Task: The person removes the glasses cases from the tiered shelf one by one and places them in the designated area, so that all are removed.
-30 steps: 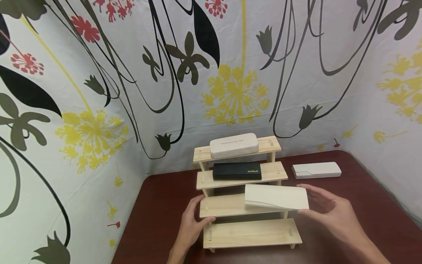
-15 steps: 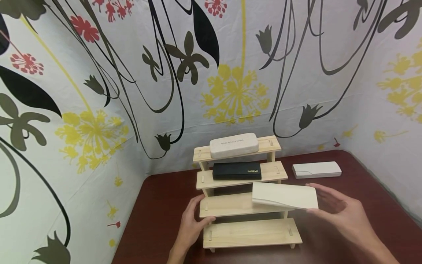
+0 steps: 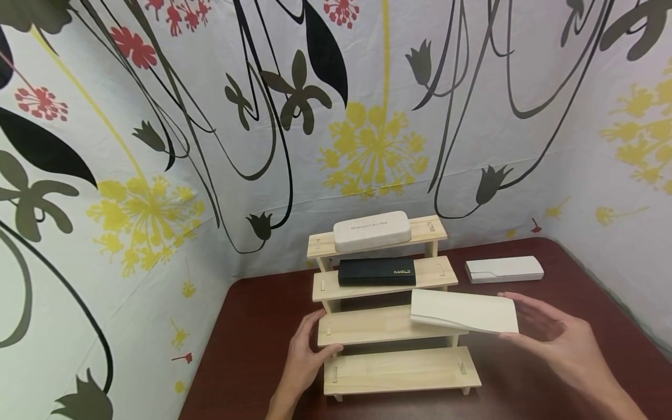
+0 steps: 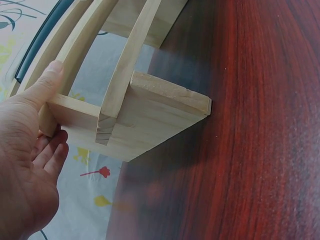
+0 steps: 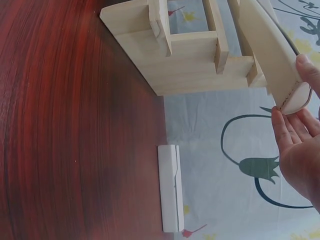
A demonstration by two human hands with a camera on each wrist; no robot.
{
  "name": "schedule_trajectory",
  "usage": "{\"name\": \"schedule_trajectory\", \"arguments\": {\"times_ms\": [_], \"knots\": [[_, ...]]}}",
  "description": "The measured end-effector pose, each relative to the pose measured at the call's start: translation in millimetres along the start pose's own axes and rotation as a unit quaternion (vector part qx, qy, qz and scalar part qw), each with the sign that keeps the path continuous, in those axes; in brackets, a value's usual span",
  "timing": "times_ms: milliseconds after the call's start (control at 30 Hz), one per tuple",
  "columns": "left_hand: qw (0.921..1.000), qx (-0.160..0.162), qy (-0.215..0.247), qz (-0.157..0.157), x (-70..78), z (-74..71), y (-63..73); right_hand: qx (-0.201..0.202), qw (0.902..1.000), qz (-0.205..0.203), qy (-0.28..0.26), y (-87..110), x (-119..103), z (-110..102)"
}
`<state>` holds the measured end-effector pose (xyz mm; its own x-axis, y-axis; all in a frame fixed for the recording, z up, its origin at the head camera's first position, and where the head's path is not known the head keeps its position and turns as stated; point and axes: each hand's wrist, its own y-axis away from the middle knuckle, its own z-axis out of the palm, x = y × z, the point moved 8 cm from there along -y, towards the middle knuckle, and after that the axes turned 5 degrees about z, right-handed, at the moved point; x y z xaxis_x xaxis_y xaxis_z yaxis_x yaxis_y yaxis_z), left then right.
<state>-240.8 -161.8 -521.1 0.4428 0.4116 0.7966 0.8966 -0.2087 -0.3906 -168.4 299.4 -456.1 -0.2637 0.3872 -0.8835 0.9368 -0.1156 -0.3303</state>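
A stepped wooden shelf (image 3: pixel 401 372) stands on the table. My left hand (image 3: pixel 301 356) grips its left end, thumb at the third tier's front edge; in the left wrist view the fingers of that hand (image 4: pixel 22 165) reach behind the side panel. My right hand (image 3: pixel 564 347) pinches the right end of a cream eyeglass case (image 3: pixel 462 310), thumb and fingers on opposite sides. This case overlaps the right part of the third tier and juts past it. Stitching and a rounded end show on the case (image 5: pixel 272 55) in the right wrist view.
On the top tier lies an off-white glasses case (image 3: pixel 373 231); a black case (image 3: pixel 377 272) with gold lettering lies on the second. Right of the shelf, a white case (image 3: pixel 504 270) rests on the dark red table (image 3: pixel 252 344). A flower-print cloth (image 3: pixel 378 70) hangs behind.
My right hand has moved to the right, carrying the cream eyeglass case partly past the shelf's right end. The left hand keeps its hold in the same place.
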Motion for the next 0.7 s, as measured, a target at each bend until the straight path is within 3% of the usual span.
{"name": "schedule_trajectory", "arguments": {"times_ms": [267, 567, 700], "knots": [[0.9996, 0.003, -0.018, 0.023, 3.6, -0.3, -0.3, -0.001, 1.0000, -0.002, -0.003, 3.2, 2, -7], [1.0000, 0.000, 0.000, -0.002, 0.1, -0.4, -0.9, 0.009, 0.9999, 0.001, 0.007, 6.5, 5, -15], [1.0000, 0.000, -0.001, 0.002, 0.9, -0.4, -0.5, 0.021, 0.9994, 0.016, 0.022, 8.0, 12, -20]]}}
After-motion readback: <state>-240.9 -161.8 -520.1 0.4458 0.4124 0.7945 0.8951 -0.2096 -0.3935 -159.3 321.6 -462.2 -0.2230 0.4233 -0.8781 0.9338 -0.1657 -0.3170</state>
